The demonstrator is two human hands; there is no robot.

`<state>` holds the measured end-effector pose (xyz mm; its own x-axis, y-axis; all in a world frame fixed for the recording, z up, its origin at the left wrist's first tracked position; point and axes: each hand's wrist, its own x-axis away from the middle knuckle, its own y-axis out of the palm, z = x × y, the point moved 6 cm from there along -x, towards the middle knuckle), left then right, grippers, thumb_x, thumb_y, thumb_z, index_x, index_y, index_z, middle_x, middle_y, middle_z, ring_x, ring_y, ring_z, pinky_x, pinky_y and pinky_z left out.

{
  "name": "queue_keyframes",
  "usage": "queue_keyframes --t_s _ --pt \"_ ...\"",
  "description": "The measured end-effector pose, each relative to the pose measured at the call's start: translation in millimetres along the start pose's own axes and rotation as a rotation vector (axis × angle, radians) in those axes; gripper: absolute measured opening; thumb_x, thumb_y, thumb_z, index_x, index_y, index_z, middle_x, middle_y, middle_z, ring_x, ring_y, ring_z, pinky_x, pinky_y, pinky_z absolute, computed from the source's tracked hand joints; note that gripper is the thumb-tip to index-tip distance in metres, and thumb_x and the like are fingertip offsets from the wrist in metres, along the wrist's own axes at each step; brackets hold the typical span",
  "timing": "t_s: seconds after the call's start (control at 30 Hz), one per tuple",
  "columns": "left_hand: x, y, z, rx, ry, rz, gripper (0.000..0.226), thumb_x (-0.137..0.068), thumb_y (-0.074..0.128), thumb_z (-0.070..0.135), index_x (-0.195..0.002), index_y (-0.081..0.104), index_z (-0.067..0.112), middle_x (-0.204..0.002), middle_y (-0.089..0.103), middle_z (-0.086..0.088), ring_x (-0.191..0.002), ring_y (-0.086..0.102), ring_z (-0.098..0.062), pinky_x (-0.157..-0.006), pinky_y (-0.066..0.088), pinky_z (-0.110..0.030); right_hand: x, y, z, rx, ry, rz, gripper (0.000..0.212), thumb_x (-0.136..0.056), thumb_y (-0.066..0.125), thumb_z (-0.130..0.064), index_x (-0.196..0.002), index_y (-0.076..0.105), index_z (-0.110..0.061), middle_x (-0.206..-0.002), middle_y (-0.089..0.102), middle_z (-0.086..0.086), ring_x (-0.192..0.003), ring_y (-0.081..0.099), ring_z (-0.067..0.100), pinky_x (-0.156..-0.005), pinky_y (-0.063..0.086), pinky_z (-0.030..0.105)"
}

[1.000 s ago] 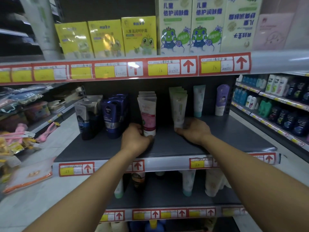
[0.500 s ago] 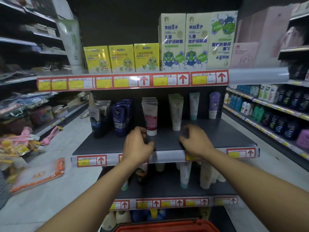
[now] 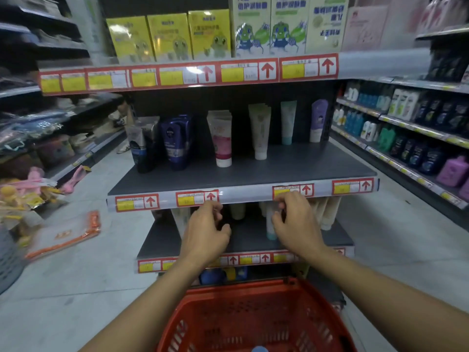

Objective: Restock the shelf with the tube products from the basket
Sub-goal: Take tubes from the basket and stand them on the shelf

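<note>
Empty — left hand (image 3: 205, 232), right hand (image 3: 295, 222).

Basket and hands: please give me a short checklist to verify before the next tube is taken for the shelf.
1. Left hand free: ok, fingers loosely curled, nothing held.
2. Right hand free: ok, nothing visibly held.
3. Basket within reach: ok, it sits directly below both forearms.
4. Tubes left in basket: cannot tell; only one small blue object shows at the bottom edge.
5. Free space on middle shelf: ok, bare in front of the tubes.
6. Pink tube and white tube upright: ok.
</note>
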<state>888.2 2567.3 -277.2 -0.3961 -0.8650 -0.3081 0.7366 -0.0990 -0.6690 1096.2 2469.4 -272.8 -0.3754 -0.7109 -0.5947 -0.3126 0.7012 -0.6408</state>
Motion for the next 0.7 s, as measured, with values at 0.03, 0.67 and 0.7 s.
queue_keyframes --t_s 0.03,0.67,0.7 --pt "7.6 7.8 -8.6 -0.010 -0.017 -0.021 0.037 -0.087 0.074 0.021 -0.118 0.056 0.028 -0.099 0.062 0.013 -0.092 0.062 -0.008 -0.074 0.049 -0.024 11.6 7.5 4.8 0.003 0.006 -0.032 0.023 -0.084 0.066 -0.017 -0.104 0.057 -0.022 -0.096 0.049 -0.009 -0.090 0.049 0.009 -0.075 0.047 0.028" --pt "132.3 147.6 -193.6 -0.133 -0.508 -0.505 0.025 -0.082 0.072 0.017 -0.099 0.057 0.027 -0.089 0.069 0.007 -0.094 0.068 -0.022 -0.082 0.051 -0.031 238.7 171.6 116.5 0.153 0.386 -1.060 0.025 -0.095 0.055 -0.021 -0.109 0.075 -0.014 -0.113 0.072 0.012 -0.106 0.066 0.030 -0.085 0.047 0.032" --pt "137.3 152.7 -202.1 -0.129 -0.546 -0.534 0.023 -0.082 0.072 0.018 -0.098 0.058 0.027 -0.090 0.070 0.006 -0.095 0.069 -0.023 -0.083 0.052 -0.032 249.1 177.2 122.8 0.166 0.443 -1.137 0.029 -0.097 0.053 -0.024 -0.118 0.072 -0.019 -0.121 0.070 0.011 -0.112 0.064 0.031 -0.085 0.046 0.031"
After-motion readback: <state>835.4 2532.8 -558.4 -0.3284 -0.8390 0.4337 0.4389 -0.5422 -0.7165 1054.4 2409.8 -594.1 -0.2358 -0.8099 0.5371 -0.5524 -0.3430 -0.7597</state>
